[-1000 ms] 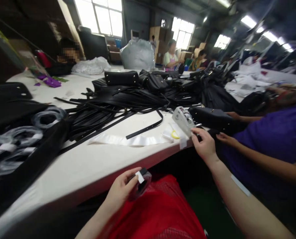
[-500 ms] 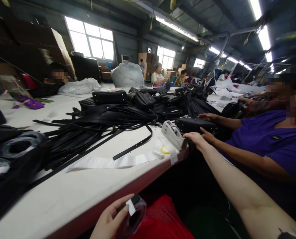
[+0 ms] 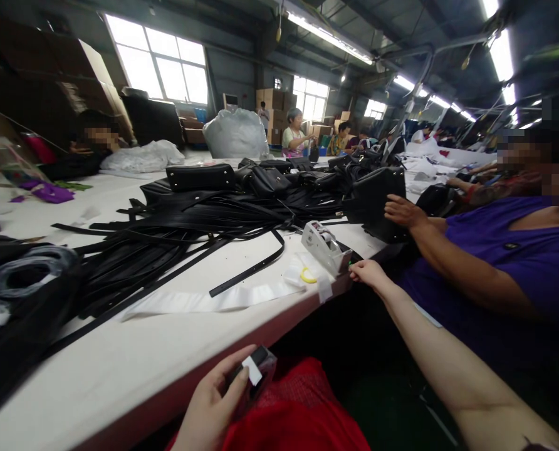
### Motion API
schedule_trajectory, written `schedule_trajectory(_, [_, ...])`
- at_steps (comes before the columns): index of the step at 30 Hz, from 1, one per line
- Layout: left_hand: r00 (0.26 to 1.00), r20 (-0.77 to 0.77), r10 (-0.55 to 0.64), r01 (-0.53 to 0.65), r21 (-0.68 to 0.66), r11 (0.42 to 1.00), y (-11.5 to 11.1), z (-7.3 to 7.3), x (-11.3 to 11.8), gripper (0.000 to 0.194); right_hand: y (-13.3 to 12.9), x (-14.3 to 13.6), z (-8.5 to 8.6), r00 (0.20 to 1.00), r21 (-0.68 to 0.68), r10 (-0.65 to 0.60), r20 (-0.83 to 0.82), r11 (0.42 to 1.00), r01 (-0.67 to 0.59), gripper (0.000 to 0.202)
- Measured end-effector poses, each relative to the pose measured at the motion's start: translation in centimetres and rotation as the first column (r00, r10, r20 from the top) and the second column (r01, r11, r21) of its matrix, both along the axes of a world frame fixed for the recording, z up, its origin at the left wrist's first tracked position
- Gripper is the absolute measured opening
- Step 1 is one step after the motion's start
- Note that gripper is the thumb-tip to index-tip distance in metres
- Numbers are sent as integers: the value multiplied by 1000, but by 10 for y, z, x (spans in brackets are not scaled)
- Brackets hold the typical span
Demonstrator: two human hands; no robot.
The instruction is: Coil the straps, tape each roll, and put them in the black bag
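Note:
My left hand (image 3: 223,391) is low in view over the red cloth, its fingers wrapped round a dark coiled strap (image 3: 262,369) in clear film with a white label on it. My right arm stretches out to the table edge, where my right hand (image 3: 368,273) is closed at the front end of a grey tape dispenser (image 3: 324,247). Something small and green shows at its fingertips, too small to name. White paper strips (image 3: 214,299) and a yellow ring (image 3: 308,275) lie left of the dispenser.
Black straps (image 3: 167,241) and black bags (image 3: 202,177) are heaped across the white table (image 3: 86,376). Wrapped coils (image 3: 30,272) lie at the left. A person in purple (image 3: 491,250) sits close on the right, holding a black bag (image 3: 378,200). More people are farther back.
The person in purple has lifted the black bag upright beside the dispenser. My right hand has closed at the dispenser's front. The coil in my left hand has turned and risen slightly.

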State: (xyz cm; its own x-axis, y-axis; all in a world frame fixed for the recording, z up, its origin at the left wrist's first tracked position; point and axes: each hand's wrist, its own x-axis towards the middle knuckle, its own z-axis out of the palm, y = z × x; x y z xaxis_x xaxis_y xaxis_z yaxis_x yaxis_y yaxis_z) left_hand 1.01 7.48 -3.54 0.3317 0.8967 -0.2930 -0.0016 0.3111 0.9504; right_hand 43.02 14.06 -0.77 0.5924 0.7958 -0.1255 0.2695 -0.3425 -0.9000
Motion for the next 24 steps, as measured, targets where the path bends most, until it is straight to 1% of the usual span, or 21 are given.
schedule_trajectory(2, [997, -77, 29, -19, 125, 992, -2, 6, 1, 56, -12, -20, -3, 999, -24, 48, -15, 999, -48, 18])
schedule_trajectory(4, [984, -160, 81, -36, 271, 962, -5, 11, 4, 48, -31, -51, -6, 989, -41, 137, -62, 989, -140, 13])
schedule_trajectory(6, [963, -225, 145, -39, 418, 907, -7, 12, 10, 42, -53, -92, -7, 952, 5, 275, -134, 961, -277, 18])
schedule_trajectory(8, [942, -262, 209, -35, 545, 838, -9, 9, 14, 38, -75, -136, -5, 888, 103, 413, -200, 910, -400, 27])
schedule_trajectory(10, [922, -283, 262, -27, 630, 776, -12, 5, 17, 36, -92, -173, 1, 826, 188, 507, -248, 861, -472, 30])
schedule_trajectory(13, [899, -302, 317, -22, 692, 721, -17, 4, 15, 35, -108, -212, 4, 751, 217, 584, -309, 812, -542, 31])
schedule_trajectory(15, [893, -308, 329, -10, 716, 698, -21, 6, 13, 35, -111, -227, 1, 702, 213, 628, -337, 777, -592, 32])
schedule_trajectory(17, [892, -312, 327, 6, 732, 681, -24, 9, 10, 36, -110, -235, -3, 670, 202, 649, -360, 756, -623, 33])
schedule_trajectory(20, [893, -314, 323, 17, 739, 673, -26, 11, 8, 37, -107, -238, -8, 654, 185, 645, -395, 753, -631, 36])
schedule_trajectory(24, [898, -311, 311, 24, 740, 672, -27, 10, 7, 37, -107, -241, -8, 632, 170, 639, -439, 750, -640, 37])
